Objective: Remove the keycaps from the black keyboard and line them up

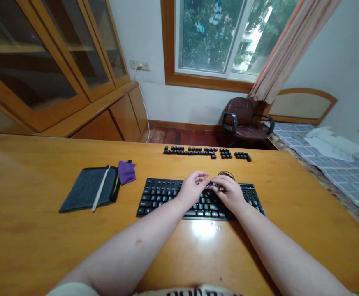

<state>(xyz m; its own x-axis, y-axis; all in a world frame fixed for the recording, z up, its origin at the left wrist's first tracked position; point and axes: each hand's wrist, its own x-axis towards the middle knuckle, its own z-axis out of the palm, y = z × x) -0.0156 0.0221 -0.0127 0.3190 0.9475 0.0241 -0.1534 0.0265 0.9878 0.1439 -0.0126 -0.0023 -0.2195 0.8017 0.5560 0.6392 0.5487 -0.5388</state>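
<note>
A black computer keyboard (160,198) lies on the wooden desk, with most lower keys on it and bare sockets along part of its upper rows. My left hand (194,187) is over the keyboard's upper middle, thumb and fingers pinched together. From the right, my right hand (228,192) meets it there, its fingertips also drawn together and touching the left ones. Whatever sits between the fingertips is too small and covered to make out. Behind the right hand shows a coil of black cable (227,174). Loose black keycaps (194,151) stand in rows near the desk's far edge.
Left of the keyboard are a dark grey zip pouch (85,187) with a pale flat stick (100,189) across it, and a purple cloth (126,172). Beyond the desk (37,230) stand a glass-door cabinet (83,98), an office chair (242,117) and a bed (330,152).
</note>
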